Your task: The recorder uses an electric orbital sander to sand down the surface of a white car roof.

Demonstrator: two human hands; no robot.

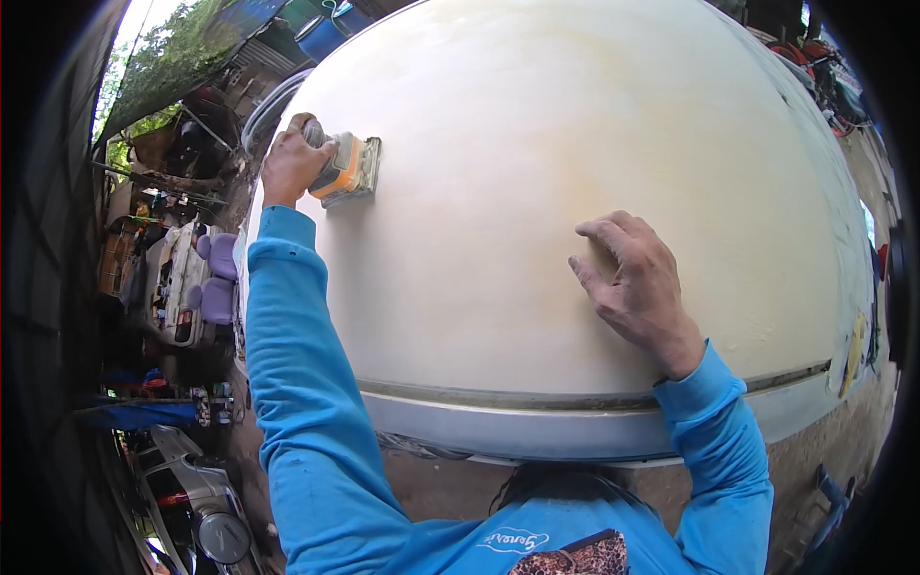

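Observation:
At the far left of a large, smooth, cream-white vehicle panel (460, 220), my left hand (290, 165) is wrapped round the top of a dusty orange and grey power sander (347, 172). The sander's square pad rests against the panel surface near its left edge. Over on the right side, my right hand (640, 283) is over the panel with its fingers bent and the thumb apart from them. Nothing shows in its grasp. Pale dust coats its fingertips.
A dark groove (537, 399) runs along the panel's near edge, just before my body. Beyond the left edge are purple seats (218, 278) and a silver vehicle (192, 508). A blue drum (321, 38) stands at the far left; clutter lies at far right.

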